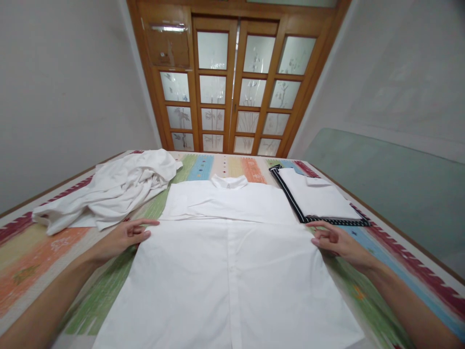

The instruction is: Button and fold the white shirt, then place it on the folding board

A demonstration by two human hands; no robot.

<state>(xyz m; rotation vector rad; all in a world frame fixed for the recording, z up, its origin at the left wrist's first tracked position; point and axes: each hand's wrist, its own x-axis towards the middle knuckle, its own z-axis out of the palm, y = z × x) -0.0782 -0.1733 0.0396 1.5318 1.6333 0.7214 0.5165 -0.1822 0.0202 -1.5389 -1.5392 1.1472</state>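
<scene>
A white collared shirt (196,271) lies on the patterned cloth in front of me, its button placket running down the middle. The upper part, with the collar at the far end, has a horizontal fold line beneath it. At the left end of that line, my left hand (136,232) is closed on the shirt's edge between thumb and fingers. On the opposite side my right hand (329,238) pinches the matching edge, index finger stretched along the fold. Both forearms reach in from the lower corners.
A crumpled white garment (112,189) lies at the left. Folded white clothing (319,196) rests on a black patterned folded piece (290,196) at the right. The colourful striped cloth (85,295) covers the surface. Beyond stand wooden glass-paned doors (232,92); a pale green panel (385,174) is at right.
</scene>
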